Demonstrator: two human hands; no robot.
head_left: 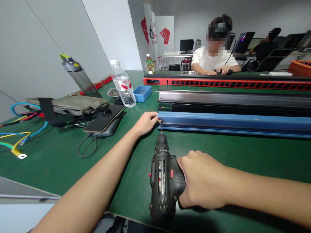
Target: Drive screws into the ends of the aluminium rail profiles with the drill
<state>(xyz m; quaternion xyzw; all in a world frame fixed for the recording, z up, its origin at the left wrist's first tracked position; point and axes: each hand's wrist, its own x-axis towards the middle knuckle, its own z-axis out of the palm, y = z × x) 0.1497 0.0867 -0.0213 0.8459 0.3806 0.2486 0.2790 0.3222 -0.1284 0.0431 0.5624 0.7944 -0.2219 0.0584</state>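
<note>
My right hand (202,181) is wrapped round the handle of a black cordless drill (162,184). The drill points away from me, and its long bit (162,127) reaches the near left end of a long blue metal rail (230,121). A small dark screw head seems to be at the bit's tip, though it is too small to be sure. My left hand (147,123) grips that same end of the rail, its thumb and fingers closed beside the bit's tip. What lies under those fingertips is partly hidden.
Behind the blue rail lie a grey rail (218,97) and a red slotted rail (218,83). To the left are a blue tray (142,94), water bottle (125,87), phone (105,118), pouch (73,105) and cables (18,152). A person (213,60) sits across the table.
</note>
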